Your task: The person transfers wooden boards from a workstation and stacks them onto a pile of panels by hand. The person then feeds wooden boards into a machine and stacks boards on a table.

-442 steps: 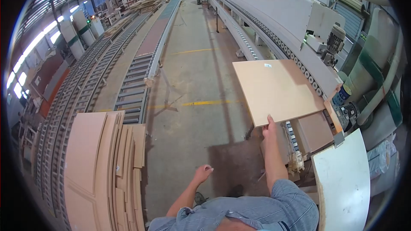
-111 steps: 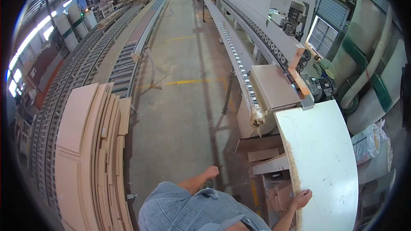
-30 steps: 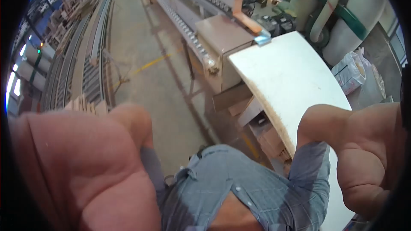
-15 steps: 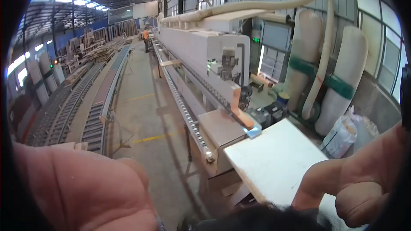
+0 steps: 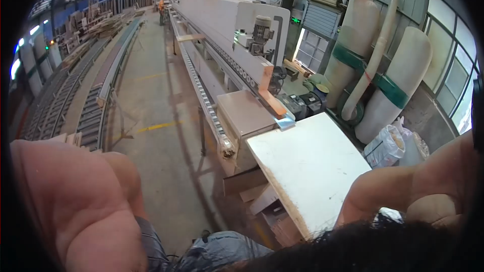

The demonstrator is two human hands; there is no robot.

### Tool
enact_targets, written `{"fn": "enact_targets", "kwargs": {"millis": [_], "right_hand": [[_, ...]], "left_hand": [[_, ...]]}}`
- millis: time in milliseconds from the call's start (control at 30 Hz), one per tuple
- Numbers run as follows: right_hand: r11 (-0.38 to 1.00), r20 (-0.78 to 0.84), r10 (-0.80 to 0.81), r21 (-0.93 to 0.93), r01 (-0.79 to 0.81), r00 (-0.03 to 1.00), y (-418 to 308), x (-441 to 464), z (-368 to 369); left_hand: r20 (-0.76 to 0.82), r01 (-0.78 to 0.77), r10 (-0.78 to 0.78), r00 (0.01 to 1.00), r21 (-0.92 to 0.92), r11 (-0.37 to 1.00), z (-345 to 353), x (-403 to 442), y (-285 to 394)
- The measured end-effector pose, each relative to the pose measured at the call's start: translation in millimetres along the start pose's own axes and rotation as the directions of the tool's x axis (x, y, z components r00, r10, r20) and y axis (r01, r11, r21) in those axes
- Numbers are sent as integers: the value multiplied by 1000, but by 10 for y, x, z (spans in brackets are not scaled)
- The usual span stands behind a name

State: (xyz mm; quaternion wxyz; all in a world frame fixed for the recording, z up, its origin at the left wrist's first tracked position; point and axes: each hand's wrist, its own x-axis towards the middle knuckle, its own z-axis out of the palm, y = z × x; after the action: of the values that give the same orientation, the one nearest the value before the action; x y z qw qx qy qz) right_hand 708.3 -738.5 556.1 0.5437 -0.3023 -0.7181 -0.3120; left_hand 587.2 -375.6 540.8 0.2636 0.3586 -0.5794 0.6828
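Observation:
My left hand (image 5: 75,201) is raised very close to the camera at the lower left, large in view, its fingers hidden past the frame edge. At the lower right my right hand (image 5: 403,191) is also up by the camera, bent at the wrist, its fingers out of sight. Whether either holds anything cannot be seen. Beyond the right hand lies a white board (image 5: 307,161) with a worn brown edge. Dark hair (image 5: 353,247) crosses the bottom, beside part of a blue-grey shirt (image 5: 227,247).
A long machine (image 5: 212,20) with a roller conveyor (image 5: 199,88) runs away ahead. A brown box (image 5: 247,113) adjoins the white board. Roller tracks (image 5: 91,113) stand left. Dust bags (image 5: 396,85) and a white sack (image 5: 385,146) are right. A person in orange (image 5: 161,10) stands far off.
The panel gripped earlier at the conveyor is gone from view. Both hands have risen from waist level to the camera. The view has tilted up, and in the last half second dipped slightly.

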Motion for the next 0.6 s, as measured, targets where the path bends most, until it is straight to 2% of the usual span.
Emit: {"fn": "enact_targets", "kwargs": {"millis": [67,167,233,433,500,600], "right_hand": [[1000,8,-4,13,3,1000,-32,21,-5],[998,-19,65,3,-65,998,52,190,-36],[996,-10,77,40,-77,997,61,331,-68],[978,73,197,54,-201,978,17,994,174],[971,51,217,89,-221,975,125,1014,275],[963,77,243,102,-250,967,139,932,588]], "left_hand": [[5,-1,1,1000,-25,1000,-15,28,-7],[16,106,-106,994,-33,994,-3,121,-170],[3,113,-113,994,-35,993,7,264,-223],[-157,179,-195,968,-113,977,-128,562,-365],[-135,223,-235,963,-98,970,-178,505,-375],[-216,236,-256,942,-113,965,-222,427,-333]]}}
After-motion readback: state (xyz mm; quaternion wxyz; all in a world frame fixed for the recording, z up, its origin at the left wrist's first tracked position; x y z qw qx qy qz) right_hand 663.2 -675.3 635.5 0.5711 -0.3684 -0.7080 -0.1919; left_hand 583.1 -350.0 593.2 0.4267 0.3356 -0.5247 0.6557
